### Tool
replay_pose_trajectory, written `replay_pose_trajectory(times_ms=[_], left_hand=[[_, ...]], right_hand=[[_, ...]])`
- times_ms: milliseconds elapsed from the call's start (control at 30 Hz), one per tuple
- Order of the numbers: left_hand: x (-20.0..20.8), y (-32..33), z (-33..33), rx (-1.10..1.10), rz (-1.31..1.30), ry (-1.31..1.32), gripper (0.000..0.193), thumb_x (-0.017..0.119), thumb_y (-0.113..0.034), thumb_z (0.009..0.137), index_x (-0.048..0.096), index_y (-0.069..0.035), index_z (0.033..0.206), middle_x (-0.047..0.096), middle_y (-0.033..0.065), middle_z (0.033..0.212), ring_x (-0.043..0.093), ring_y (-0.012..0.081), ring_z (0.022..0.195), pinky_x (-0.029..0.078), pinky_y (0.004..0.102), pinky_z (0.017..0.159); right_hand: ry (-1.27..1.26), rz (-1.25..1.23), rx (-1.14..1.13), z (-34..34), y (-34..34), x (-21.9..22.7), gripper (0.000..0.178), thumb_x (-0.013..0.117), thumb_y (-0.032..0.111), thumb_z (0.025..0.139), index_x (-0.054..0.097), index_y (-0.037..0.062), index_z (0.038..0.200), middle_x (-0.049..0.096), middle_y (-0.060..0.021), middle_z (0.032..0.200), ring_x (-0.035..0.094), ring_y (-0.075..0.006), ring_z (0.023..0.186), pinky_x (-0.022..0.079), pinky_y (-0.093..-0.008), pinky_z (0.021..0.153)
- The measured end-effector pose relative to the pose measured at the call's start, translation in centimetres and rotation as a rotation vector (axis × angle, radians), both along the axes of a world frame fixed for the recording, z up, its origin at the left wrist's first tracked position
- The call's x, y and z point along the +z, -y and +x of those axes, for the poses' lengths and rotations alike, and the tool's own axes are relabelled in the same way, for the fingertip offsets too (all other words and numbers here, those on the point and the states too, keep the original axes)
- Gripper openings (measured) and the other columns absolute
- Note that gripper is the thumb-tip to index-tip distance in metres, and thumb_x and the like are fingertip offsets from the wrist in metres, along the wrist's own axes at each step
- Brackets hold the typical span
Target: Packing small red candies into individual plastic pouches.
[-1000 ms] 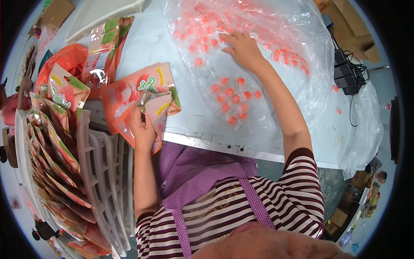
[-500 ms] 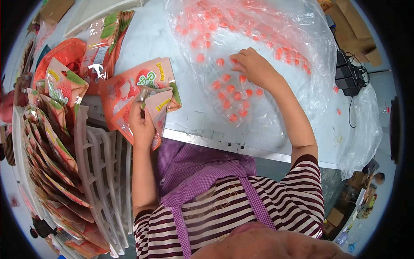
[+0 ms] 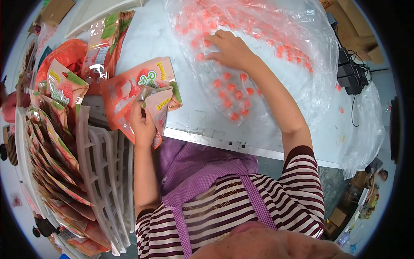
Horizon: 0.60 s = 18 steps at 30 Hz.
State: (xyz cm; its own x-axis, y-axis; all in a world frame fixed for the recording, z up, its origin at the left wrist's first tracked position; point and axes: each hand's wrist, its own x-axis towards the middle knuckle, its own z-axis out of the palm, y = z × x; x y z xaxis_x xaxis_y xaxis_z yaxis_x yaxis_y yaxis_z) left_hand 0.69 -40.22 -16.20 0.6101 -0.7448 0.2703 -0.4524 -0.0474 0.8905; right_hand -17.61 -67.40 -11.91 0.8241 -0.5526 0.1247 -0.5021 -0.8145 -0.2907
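Observation:
My left hand (image 3: 143, 123) is closed on a pink candy pouch (image 3: 163, 103), pinching it near its folded mouth. Under it, more of the same pink printed pouches (image 3: 122, 94) lie flat near the table's front edge. My right hand (image 3: 231, 51) reaches over a spread of red-orange candies in clear wrappers, with thumb and fingers apart and nothing visible between them. Its fingertips are by a few candies (image 3: 200, 56) at the side of a big clear plastic bag (image 3: 302, 32). Closer to me lies a cluster of wrapped candies (image 3: 231, 87).
Upright pouches (image 3: 51, 142) fill a white plastic crate (image 3: 88, 159) at my left, with stacked crates beside it. Behind stand a bundle of pouches (image 3: 105, 41) and a red bag (image 3: 64, 56). Black power adapters (image 3: 351, 75) and crumpled clear plastic (image 3: 366, 134) lie at the right.
My right hand has moved left and farther away across the candies, and its fingers have spread. My left hand stays at the pouch.

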Motion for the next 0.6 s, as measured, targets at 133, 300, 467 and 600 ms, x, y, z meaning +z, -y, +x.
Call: replay_pose_trajectory(times_ms=[133,300,467,600], left_hand=[[0.6,0.2,-0.2,-0.008,0.016,0.026,0.006,0.052,-0.002,0.086,0.047,0.0,0.084,0.053,0.0044,0.085,0.049,0.0097,0.081,0.042,0.0234,0.072],[0.6,0.1,0.0,-0.012,0.025,0.0,0.006,0.052,-0.002,0.086,0.047,0.0,0.084,0.053,0.0048,0.087,0.049,0.0097,0.082,0.042,0.023,0.071],[0.6,0.2,-0.1,0.004,0.057,0.017,0.008,0.052,-0.004,0.086,0.046,0.0,0.083,0.053,0.0055,0.088,0.049,0.0104,0.081,0.042,0.0234,0.072],[0.3,0.0,-0.1,0.017,0.051,0.007,0.008,0.052,-0.004,0.086,0.046,0.0,0.083,0.053,0.0062,0.088,0.049,0.0108,0.082,0.042,0.0243,0.073]], right_hand=[[0.113,-0.001,0.006,0.5,0.0,-0.7,0.044,0.065,0.027,0.079,0.052,0.0101,0.118,0.055,-0.0098,0.11,0.049,-0.0281,0.106,0.043,-0.0391,0.086],[0.206,-0.033,0.027,1.0,0.2,-1.0,0.032,0.063,0.024,0.08,0.058,0.0086,0.108,0.056,-0.0094,0.106,0.05,-0.0273,0.102,0.043,-0.0389,0.084],[0.131,-0.068,-0.004,0.8,-0.2,-1.5,0.026,0.062,0.022,0.081,0.061,0.0084,0.104,0.057,-0.0069,0.103,0.05,-0.0253,0.1,0.043,-0.0362,0.084],[0.119,-0.027,0.035,-0.3,-0.2,-1.2,0.024,0.061,0.021,0.081,0.062,0.009,0.102,0.058,-0.005,0.098,0.05,-0.0238,0.097,0.042,-0.0346,0.083]])
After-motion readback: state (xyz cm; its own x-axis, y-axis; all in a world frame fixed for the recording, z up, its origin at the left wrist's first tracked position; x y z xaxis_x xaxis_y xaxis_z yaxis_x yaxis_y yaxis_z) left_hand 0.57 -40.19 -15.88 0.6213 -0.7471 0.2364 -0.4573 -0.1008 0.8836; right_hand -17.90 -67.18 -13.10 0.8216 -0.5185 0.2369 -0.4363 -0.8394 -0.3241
